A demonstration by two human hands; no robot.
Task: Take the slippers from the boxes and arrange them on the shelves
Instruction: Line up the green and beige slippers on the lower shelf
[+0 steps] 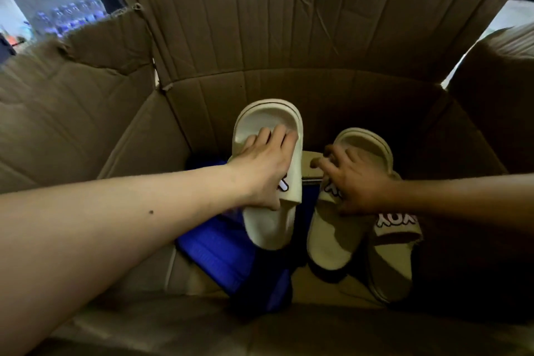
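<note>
Gripping one cream slide slipper each, left hand (264, 175) on the left slipper (268, 173) and right hand (354, 182) on the right slipper (341, 234), both inside the cardboard box (289, 37).

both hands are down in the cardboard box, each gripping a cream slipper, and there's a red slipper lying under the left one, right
Not quite: the slipper under the left one is blue, not red, as the head view shows. The rest holds: the left hand and the right hand are both down in the cardboard box, the left gripping one cream slipper and the right another cream slipper.
</note>
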